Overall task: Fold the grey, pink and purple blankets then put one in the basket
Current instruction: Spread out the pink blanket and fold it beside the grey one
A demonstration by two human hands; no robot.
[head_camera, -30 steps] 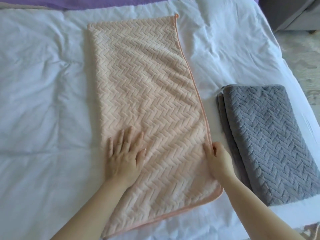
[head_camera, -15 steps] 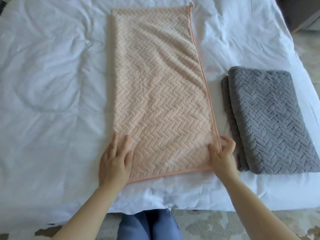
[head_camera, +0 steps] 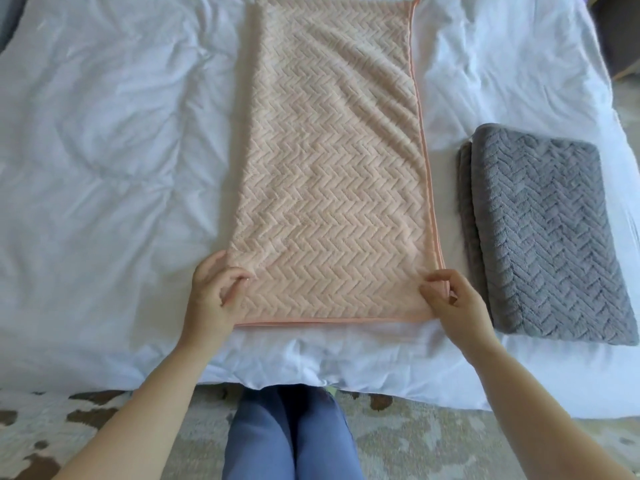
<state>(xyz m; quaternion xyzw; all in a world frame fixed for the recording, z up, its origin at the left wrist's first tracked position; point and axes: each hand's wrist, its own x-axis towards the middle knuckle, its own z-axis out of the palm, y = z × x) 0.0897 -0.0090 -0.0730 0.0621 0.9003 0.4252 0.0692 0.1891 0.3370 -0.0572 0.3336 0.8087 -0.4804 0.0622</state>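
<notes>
The pink blanket (head_camera: 332, 174) lies as a long folded strip down the middle of the white bed, its near hem toward me. My left hand (head_camera: 213, 296) pinches its near left corner, fingers curled on the fabric. At the near right corner my right hand (head_camera: 450, 299) pinches the pink hem between thumb and fingers. To the right, the grey blanket (head_camera: 547, 237) sits folded in a thick rectangle, apart from the pink one. No purple blanket or basket is in view.
A white duvet (head_camera: 104, 168) covers the bed, with wide bare room to the left. The bed's near edge runs just above my blue-trousered legs (head_camera: 291, 438). A patterned rug (head_camera: 52, 427) lies below. Dark furniture (head_camera: 623, 32) stands at the far right.
Both hands slid from lying flat on the pink blanket toward me to its near corners and now pinch them. The view has tilted down, losing the purple blanket at the top.
</notes>
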